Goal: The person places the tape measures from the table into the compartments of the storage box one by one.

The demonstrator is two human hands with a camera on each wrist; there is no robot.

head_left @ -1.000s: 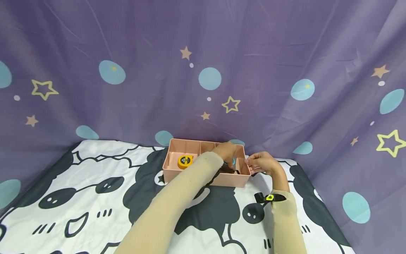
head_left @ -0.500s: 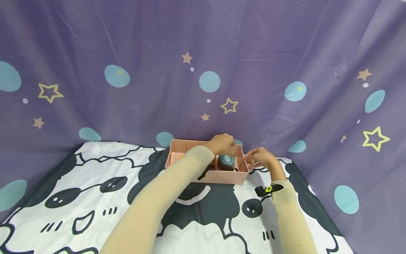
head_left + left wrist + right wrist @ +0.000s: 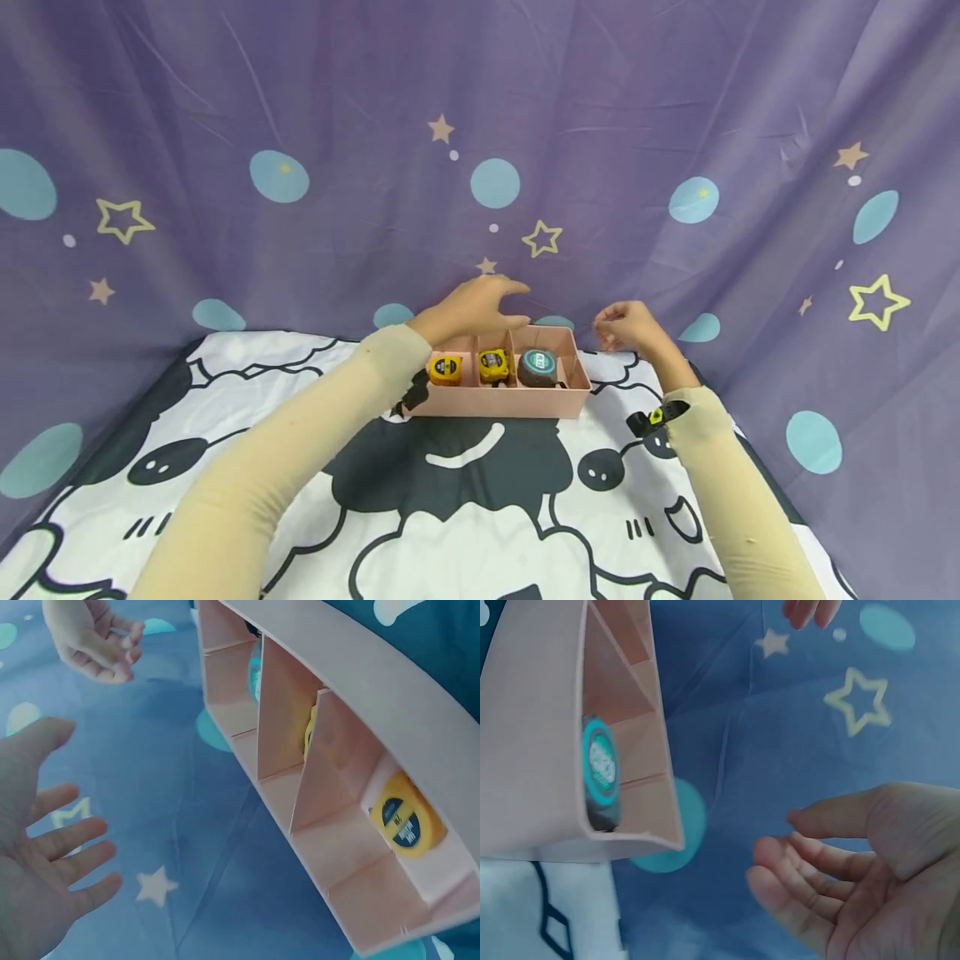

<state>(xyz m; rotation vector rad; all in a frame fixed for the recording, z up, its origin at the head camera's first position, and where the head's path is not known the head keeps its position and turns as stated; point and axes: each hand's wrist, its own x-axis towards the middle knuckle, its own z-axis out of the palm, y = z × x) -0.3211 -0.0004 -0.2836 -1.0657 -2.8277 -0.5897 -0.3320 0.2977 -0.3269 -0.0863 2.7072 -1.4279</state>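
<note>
A pink box [image 3: 495, 405] with three compartments sits at the far side of the cloth. One tape measure lies in each: a yellow one [image 3: 446, 370] on the left, a smaller yellow one [image 3: 493, 366] in the middle, and a dark grey one with a teal label [image 3: 537, 367] on the right. Above the box's back left hovers my left hand [image 3: 474, 308], fingers spread and holding nothing. My right hand [image 3: 628, 325] is raised off the box's right end, its fingers loosely bent around nothing, as the right wrist view also shows.
Black-and-white patterned cloth [image 3: 465, 550] covers the surface in front of the box. Directly behind rises a purple curtain [image 3: 360, 167] with stars and dots. A black wrist camera strap [image 3: 657, 417] sits on the right sleeve.
My left hand has come up out of the box and moved left, uncovering the tape measures. My right hand has lifted away from the box's right end.
</note>
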